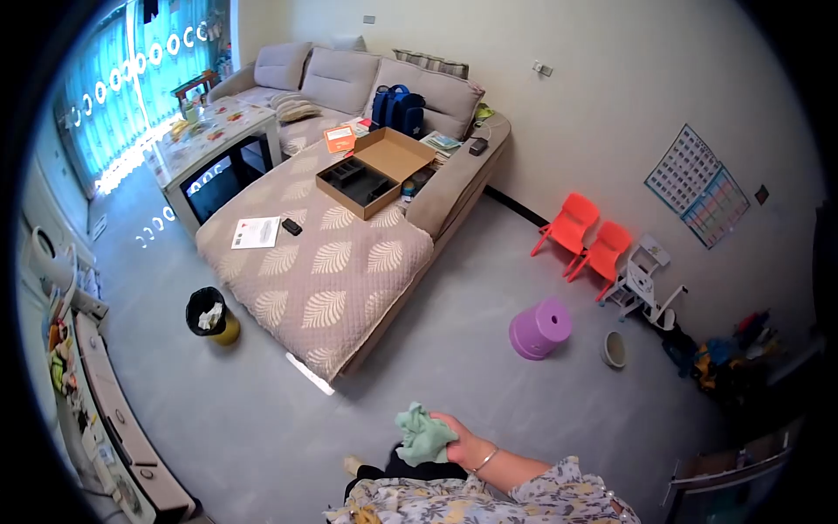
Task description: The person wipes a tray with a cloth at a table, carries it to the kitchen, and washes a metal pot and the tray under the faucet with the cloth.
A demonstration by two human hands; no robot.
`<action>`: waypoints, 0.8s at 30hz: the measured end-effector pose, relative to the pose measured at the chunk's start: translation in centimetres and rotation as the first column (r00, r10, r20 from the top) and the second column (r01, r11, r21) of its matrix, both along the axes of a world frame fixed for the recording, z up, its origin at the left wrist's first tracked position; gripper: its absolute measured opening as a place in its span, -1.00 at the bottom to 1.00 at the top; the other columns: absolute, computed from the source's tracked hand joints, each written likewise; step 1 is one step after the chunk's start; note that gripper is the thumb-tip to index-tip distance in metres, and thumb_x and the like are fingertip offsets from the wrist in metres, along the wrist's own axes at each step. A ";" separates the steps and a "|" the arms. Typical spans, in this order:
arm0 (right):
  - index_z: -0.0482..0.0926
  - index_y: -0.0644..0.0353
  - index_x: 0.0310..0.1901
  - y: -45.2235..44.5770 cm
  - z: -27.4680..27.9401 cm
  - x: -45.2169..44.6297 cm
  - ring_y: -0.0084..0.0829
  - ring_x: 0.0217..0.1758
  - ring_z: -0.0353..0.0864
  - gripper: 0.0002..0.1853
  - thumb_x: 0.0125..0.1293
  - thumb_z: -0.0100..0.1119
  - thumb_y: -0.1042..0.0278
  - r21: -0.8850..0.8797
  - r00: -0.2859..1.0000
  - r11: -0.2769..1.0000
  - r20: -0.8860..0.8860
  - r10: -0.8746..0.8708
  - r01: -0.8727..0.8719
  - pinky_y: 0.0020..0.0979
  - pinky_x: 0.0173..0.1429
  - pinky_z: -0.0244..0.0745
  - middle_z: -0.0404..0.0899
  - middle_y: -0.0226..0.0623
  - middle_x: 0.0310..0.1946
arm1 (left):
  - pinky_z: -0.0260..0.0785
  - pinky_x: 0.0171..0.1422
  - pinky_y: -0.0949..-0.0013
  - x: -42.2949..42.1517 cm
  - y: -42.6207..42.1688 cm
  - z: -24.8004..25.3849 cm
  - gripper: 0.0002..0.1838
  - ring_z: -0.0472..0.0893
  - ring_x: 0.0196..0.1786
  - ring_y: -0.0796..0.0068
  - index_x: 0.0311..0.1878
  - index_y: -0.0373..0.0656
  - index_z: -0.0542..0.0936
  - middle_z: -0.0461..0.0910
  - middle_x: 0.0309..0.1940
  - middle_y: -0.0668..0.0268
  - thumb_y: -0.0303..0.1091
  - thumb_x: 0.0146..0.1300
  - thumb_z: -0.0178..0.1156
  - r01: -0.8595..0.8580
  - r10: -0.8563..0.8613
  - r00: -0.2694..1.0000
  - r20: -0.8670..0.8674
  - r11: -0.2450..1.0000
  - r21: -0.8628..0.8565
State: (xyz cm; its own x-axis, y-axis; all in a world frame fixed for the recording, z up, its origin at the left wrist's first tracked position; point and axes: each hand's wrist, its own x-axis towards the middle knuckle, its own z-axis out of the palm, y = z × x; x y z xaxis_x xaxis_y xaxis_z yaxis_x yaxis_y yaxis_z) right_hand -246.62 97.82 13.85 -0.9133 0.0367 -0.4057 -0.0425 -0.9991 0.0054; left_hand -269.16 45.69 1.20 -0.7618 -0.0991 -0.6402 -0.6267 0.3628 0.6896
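My right hand (464, 444) is closed around a crumpled pale green cloth (425, 434), held in front of my body at the bottom middle of the head view. The cloth hangs in loose folds over the fingers and hides some of them. A thin bracelet circles the wrist, and the forearm comes in from the right out of a floral sleeve (563, 491). Below the cloth, part of a foot shows on the grey floor (279, 437). Nowhere in the frame does my left hand appear.
Ahead stands a sofa with a quilted cover (349, 271), bearing an open cardboard box (367, 206) and a blue backpack (399, 109). A lined bin (224, 328) is at left; a purple stool (541, 329), grey bowl (614, 350) and red chairs (572, 221) are at right.
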 end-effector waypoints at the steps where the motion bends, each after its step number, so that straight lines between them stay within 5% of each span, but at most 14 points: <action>1: 0.49 0.26 0.01 0.1 0.5 -1.2 -0.25 -0.03 0.60 -0.67 0.42 -0.15 0.23 0.053 0.999 0.997 0.021 -0.048 0.047 -0.20 0.15 0.49 0.58 -0.17 -0.08 | 0.41 -0.30 0.35 -5.1 1.8 1.1 -0.74 0.47 -0.40 0.47 -0.24 -0.26 0.55 0.54 -0.43 0.30 -0.21 0.26 0.18 0.146 -0.146 0.989 -0.015 0.989 0.017; 3: 0.49 0.27 0.00 0.4 1.8 -3.3 -0.24 -0.03 0.60 -0.67 0.41 -0.15 0.23 0.044 0.993 0.992 0.003 -0.117 0.117 -0.19 0.15 0.49 0.58 -0.15 -0.08 | 0.44 -0.20 0.23 -13.8 8.0 4.7 -0.62 0.55 -0.29 0.38 -0.04 -0.30 0.50 0.59 -0.32 0.27 -0.15 0.28 0.16 0.295 -0.317 0.944 -0.089 0.934 -0.204; 4: 0.49 0.28 0.00 0.9 2.1 -4.6 -0.23 -0.02 0.59 -0.67 0.41 -0.15 0.23 0.045 0.986 0.986 -0.024 -0.162 0.163 -0.18 0.15 0.48 0.58 -0.14 -0.08 | 0.35 -0.42 0.35 -17.8 9.8 3.6 -0.79 0.44 -0.48 0.50 -0.33 -0.20 0.45 0.45 -0.53 0.34 -0.24 0.25 0.14 0.258 -0.264 0.948 -0.180 0.964 -0.056; 5: 0.49 0.30 -0.01 1.2 2.1 -6.3 -0.17 -0.03 0.59 -0.66 0.40 -0.15 0.22 0.018 0.976 0.976 -0.004 -0.216 0.216 -0.13 0.14 0.48 0.59 -0.11 -0.10 | 0.27 -0.65 0.47 -22.4 11.4 1.4 -0.73 0.34 -0.66 0.61 -0.61 -0.10 0.40 0.32 -0.73 0.42 -0.32 0.21 0.13 0.215 -0.184 0.948 -0.261 0.972 0.095; 8: 0.51 0.31 -0.09 2.6 2.2 -11.7 -0.12 -0.10 0.61 -0.67 0.36 -0.15 0.24 0.023 0.943 0.961 0.188 -0.273 0.274 -0.05 0.07 0.50 0.60 -0.09 -0.20 | 0.28 -0.53 0.52 -30.3 18.5 3.4 -0.72 0.32 -0.63 0.66 -0.57 -0.09 0.43 0.34 -0.70 0.46 -0.21 0.21 0.16 0.255 -0.217 0.923 -0.318 0.963 0.084; 10: 0.52 0.28 -0.10 3.5 2.2 -16.6 -0.12 -0.14 0.61 -0.67 0.36 -0.15 0.21 0.079 0.974 0.990 0.183 -0.132 0.119 -0.04 0.03 0.51 0.60 -0.10 -0.24 | 0.29 -0.48 0.55 -33.5 22.4 5.5 -0.78 0.36 -0.57 0.70 -0.46 -0.15 0.53 0.40 -0.64 0.48 -0.23 0.22 0.19 0.297 -0.237 0.897 -0.373 0.948 0.112; 11: 0.52 0.26 -0.11 5.2 2.0 -19.2 -0.13 -0.17 0.61 -0.67 0.36 -0.15 0.20 0.102 0.967 0.984 0.195 -0.164 0.147 -0.05 0.00 0.52 0.60 -0.11 -0.25 | 0.31 -0.46 0.55 -34.6 24.2 6.5 -0.80 0.39 -0.55 0.68 -0.35 -0.21 0.60 0.43 -0.61 0.48 -0.25 0.22 0.21 0.186 -0.129 0.919 -0.373 0.975 0.119; 15: 0.53 0.20 -0.14 9.8 2.3 -28.9 -0.18 -0.23 0.59 -0.68 0.35 -0.13 0.16 0.150 0.968 0.981 0.199 -0.151 0.122 -0.09 -0.10 0.53 0.58 -0.17 -0.31 | 0.36 -0.44 0.55 -41.7 29.6 9.0 -0.82 0.59 -0.47 0.60 -0.23 -0.21 0.61 0.56 -0.52 0.40 -0.30 0.21 0.19 0.184 -0.158 0.880 -0.447 0.983 0.014; 19: 0.52 0.21 -0.16 12.1 2.5 -35.2 -0.21 -0.27 0.55 -0.66 0.35 -0.13 0.11 0.284 0.882 0.947 0.394 -0.256 0.148 -0.11 -0.18 0.52 0.56 -0.17 -0.33 | 0.36 -0.46 0.54 -50.8 32.9 7.4 -0.85 0.61 -0.47 0.60 -0.24 -0.19 0.60 0.57 -0.53 0.40 -0.33 0.20 0.19 0.116 -0.095 0.883 -0.460 0.993 0.017; 24: 0.53 0.18 -0.16 12.2 2.1 -42.7 -0.20 -0.23 0.60 -0.67 0.37 -0.16 0.13 0.295 0.871 0.927 0.361 -0.333 0.232 -0.10 -0.10 0.53 0.59 -0.17 -0.30 | 0.35 -0.49 0.54 -64.9 35.5 0.9 -0.87 0.59 -0.52 0.60 -0.30 -0.17 0.58 0.56 -0.54 0.39 -0.32 0.17 0.21 0.064 -0.085 0.903 -0.421 0.996 -0.064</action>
